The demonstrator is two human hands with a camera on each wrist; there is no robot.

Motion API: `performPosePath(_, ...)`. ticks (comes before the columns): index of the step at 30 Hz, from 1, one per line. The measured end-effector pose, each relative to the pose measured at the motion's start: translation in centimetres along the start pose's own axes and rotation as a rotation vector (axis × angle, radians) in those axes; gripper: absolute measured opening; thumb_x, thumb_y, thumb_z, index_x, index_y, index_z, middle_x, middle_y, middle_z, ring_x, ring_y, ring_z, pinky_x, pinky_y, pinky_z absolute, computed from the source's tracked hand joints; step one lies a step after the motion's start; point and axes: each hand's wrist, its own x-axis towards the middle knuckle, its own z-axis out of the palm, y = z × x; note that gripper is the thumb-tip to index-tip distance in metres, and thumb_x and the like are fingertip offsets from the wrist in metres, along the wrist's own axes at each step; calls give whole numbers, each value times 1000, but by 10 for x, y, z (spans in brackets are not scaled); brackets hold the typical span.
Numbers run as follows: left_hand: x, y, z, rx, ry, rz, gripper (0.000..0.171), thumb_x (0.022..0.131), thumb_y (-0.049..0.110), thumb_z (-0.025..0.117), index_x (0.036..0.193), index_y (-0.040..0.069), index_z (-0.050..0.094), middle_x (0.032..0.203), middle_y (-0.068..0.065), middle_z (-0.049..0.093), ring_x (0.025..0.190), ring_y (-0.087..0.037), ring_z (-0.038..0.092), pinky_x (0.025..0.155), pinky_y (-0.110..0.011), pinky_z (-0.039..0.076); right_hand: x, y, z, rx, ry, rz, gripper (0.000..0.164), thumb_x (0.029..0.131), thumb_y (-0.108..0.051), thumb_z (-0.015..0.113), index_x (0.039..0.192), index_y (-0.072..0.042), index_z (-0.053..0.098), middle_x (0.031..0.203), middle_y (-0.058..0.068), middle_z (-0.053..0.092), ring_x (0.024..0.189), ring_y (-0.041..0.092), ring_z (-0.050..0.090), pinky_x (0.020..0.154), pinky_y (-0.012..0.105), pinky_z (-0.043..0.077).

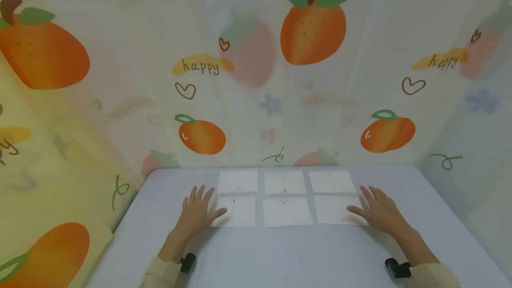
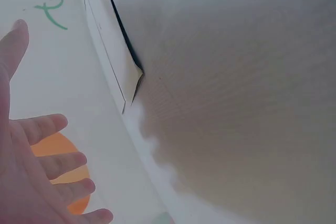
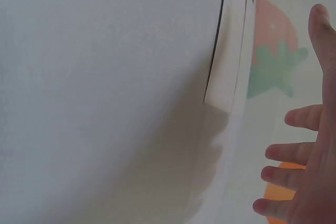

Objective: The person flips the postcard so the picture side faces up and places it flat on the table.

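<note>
Six sheets would exceed my count, so several white paper cards [image 1: 287, 212] lie in two rows on the white table [image 1: 256, 257], each bearing a tiny dark mark. My left hand [image 1: 197, 211] hovers at the left end of the rows, fingers spread, its thumb overlapping the front left card [image 1: 240, 212] in the head view. At the right end my right hand [image 1: 380, 210] is held likewise, thumb over the front right card [image 1: 334, 210]. Both wrist views show spread fingers with nothing in them; a card corner [image 2: 134, 74] lifts slightly off the table in the left one.
A curtain [image 1: 248, 114] printed with oranges, strawberries and the word "happy" hangs behind the table and along its sides. Dark wrist cameras [image 1: 398, 268] are strapped under both sleeves' cuffs. Shadows of the hands fall on the tabletop.
</note>
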Motion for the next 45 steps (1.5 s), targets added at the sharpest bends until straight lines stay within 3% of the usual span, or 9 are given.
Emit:
performPosePath(11, 6, 3, -3, -25, -40, -38, 85, 84, 59, 64, 146, 5, 41, 152, -29, 33, 143, -52, 22, 105, -75, 23, 14, -16, -2, 58, -51, -5, 96, 86, -64, 57, 144, 8, 33, 146, 39, 32, 133, 56, 28, 104, 73, 25)
performPosePath(23, 20, 2, -1, -36, -85, -81, 87, 84, 62, 61, 147, 7, 38, 154, -28, 30, 144, -50, 20, 108, -72, 22, 33, -40, 3, 63, -63, -38, 94, 86, -65, 56, 146, 3, 34, 149, 35, 33, 137, 54, 28, 107, 70, 26)
performPosePath(34, 29, 6, -4, -51, -86, -59, 86, 86, 58, 63, 145, 0, 39, 152, -31, 31, 142, -52, 23, 110, -68, 24, 53, -64, 8, 92, -95, -75, 94, 87, -65, 55, 149, 1, 32, 152, 32, 31, 139, 52, 27, 108, 69, 25)
performPosePath(45, 44, 4, -3, -57, -114, -69, 89, 85, 59, 62, 148, 2, 35, 155, -30, 27, 144, -51, 19, 113, -66, 21, 76, -94, 13, 113, -167, -109, 99, 84, -69, 56, 152, -3, 26, 155, 28, 27, 143, 49, 23, 112, 67, 22)
